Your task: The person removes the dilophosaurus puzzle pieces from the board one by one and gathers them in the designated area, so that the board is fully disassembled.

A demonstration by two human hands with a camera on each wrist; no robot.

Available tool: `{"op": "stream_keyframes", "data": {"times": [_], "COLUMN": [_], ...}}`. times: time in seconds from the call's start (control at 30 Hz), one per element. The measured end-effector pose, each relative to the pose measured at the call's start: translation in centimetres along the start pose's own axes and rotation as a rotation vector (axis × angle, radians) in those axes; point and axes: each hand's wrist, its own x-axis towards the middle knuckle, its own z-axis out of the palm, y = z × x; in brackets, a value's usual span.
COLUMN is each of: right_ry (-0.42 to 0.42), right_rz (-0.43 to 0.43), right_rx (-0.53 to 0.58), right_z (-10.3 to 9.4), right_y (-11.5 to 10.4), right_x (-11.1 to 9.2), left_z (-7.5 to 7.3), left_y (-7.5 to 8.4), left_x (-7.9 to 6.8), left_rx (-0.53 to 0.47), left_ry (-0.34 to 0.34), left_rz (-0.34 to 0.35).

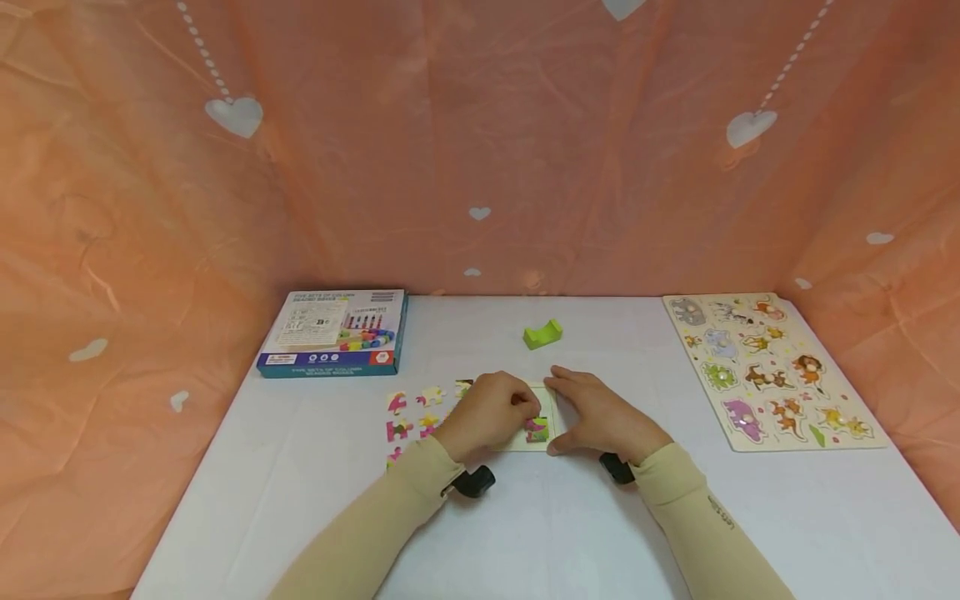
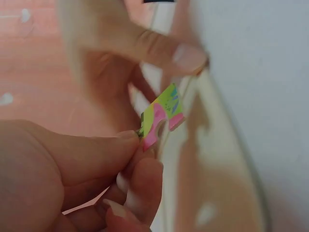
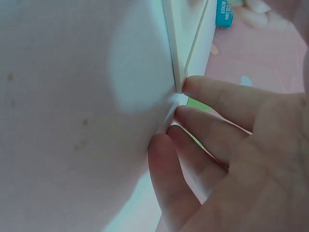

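Note:
My left hand (image 1: 491,412) pinches a small jigsaw piece (image 2: 161,116) between thumb and fingers. The piece is green and pink with a curved notch, held over the right part of a shallow wooden puzzle board (image 1: 551,400). My right hand (image 1: 603,412) is at the board's right edge, thumb and fingers spread apart. In the right wrist view, a fingertip touches the corner of the board (image 3: 173,46), and the other fingers extend beside it. Left of the board lie several loose jigsaw pieces (image 1: 400,430), pink, yellow and green, partly hidden by my left hand.
A boxed set (image 1: 330,333) lies at the back left. Behind the hands sits a green curved block (image 1: 543,334). On the right is an animal peg puzzle (image 1: 772,375). A orange curtain (image 1: 480,150) with hearts hangs beyond the white table (image 1: 247,500).

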Motion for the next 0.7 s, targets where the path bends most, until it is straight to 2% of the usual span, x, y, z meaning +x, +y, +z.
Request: {"op": "stream_keyframes", "data": {"times": [0.27, 0.5, 0.7], "right_ry": [-0.012, -0.012, -0.023], "right_rz": [0.042, 0.022, 0.01], "right_rx": [-0.027, -0.025, -0.022], "right_z": [-0.2, -0.4, -0.5], "right_y": [-0.1, 0.2, 0.5], "right_x": [-0.2, -0.4, -0.5], "left_z": [-3.0, -4.0, -4.0], "left_y": [-2.6, -4.8, -5.3], "left_x": [-2.9, -5.4, -6.0], "left_rx": [-0.027, -0.044, -0.048], "left_ry": [-0.017, -0.019, -0.006], "left_rz": [-0.074, -0.098, -0.077]}}
